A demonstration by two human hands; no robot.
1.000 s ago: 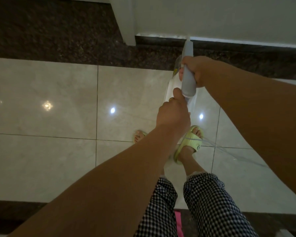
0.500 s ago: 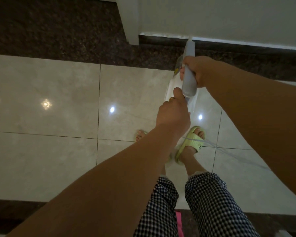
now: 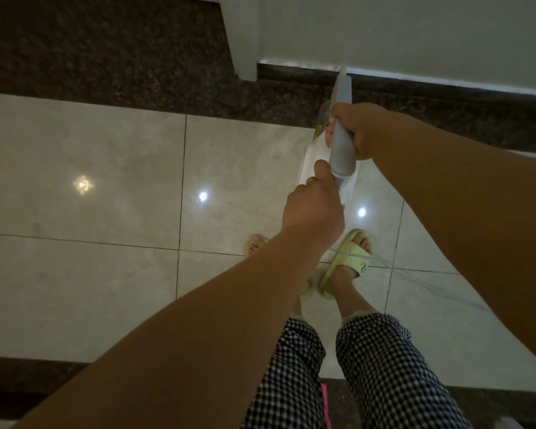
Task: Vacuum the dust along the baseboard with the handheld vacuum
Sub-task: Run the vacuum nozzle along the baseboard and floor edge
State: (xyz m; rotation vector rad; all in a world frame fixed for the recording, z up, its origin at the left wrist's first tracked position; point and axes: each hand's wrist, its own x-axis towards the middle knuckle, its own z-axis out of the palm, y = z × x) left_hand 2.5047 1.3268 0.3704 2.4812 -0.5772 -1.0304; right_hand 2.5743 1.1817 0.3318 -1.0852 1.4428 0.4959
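Note:
The white and grey handheld vacuum (image 3: 341, 150) points away from me, its narrow nozzle tip touching the dark baseboard (image 3: 446, 88) at the foot of the white wall. My right hand (image 3: 359, 128) grips the vacuum's grey handle from the right. My left hand (image 3: 313, 209) is curled at the vacuum's rear end, thumb up against the handle; what its fingers hold is hidden. A thin pale cord (image 3: 415, 280) trails from the vacuum to the right across the floor.
Glossy beige floor tiles (image 3: 106, 243) are bordered by a dark granite strip (image 3: 106, 57). A white wall corner (image 3: 242, 41) juts out left of the nozzle. My feet in green slippers (image 3: 347, 258) stand just behind the vacuum.
The view and the vacuum have drifted slightly; the nozzle tip sits a little further right along the baseboard. Both hands keep the same hold.

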